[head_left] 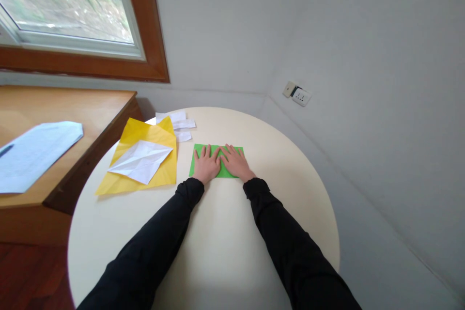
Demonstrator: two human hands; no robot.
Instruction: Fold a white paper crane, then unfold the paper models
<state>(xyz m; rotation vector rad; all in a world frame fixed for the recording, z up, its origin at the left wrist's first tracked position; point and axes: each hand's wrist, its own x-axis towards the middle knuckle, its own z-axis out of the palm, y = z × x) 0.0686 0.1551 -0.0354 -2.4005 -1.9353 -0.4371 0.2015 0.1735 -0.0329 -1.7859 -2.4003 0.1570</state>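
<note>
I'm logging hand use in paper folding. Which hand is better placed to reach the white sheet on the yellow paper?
Left. The left hand lies flat on the green paper, on the side nearer the white sheet; the right hand would likely have to cross over it.

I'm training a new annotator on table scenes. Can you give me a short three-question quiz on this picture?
1. True or false: both hands lie flat on the green paper.
2. What lies on top of the yellow paper? A) a pen B) a creased white sheet C) scissors
3. On which side of the left hand is the yellow paper?

Key:
1. True; the right hand presses it too.
2. B, the white sheet.
3. Its left, on the round table.
</note>
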